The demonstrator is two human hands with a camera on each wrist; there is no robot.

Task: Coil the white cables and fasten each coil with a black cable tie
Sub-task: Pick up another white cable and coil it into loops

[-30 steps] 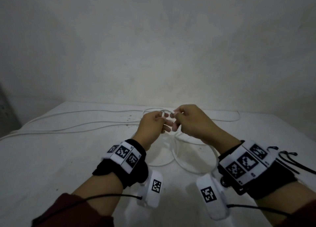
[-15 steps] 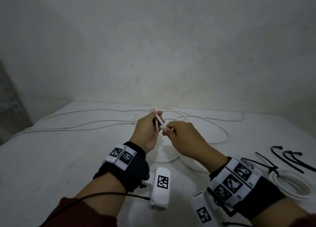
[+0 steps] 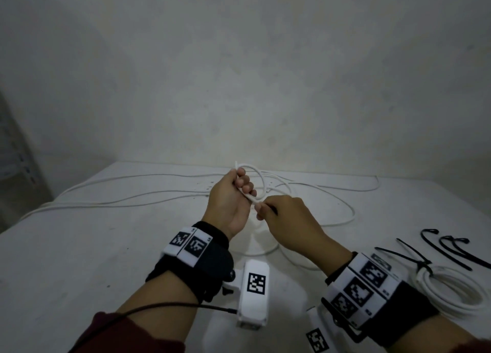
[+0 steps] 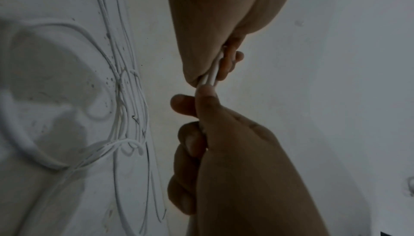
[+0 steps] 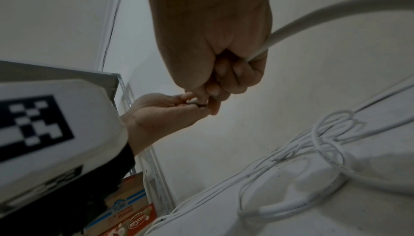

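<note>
Above the counter (image 3: 79, 246), left hand (image 3: 228, 201) curled round a small loop of white cable (image 3: 259, 178), right hand (image 3: 287, 220) pinching the cable beside it, tied coil (image 3: 451, 289) and black ties (image 3: 451, 251) at right.

A white cable (image 3: 261, 182) is looping above the table (image 3: 79, 246); a tied coil (image 3: 449, 291) and loose black ties (image 3: 449, 249) are lying at the table's right edge.
</note>
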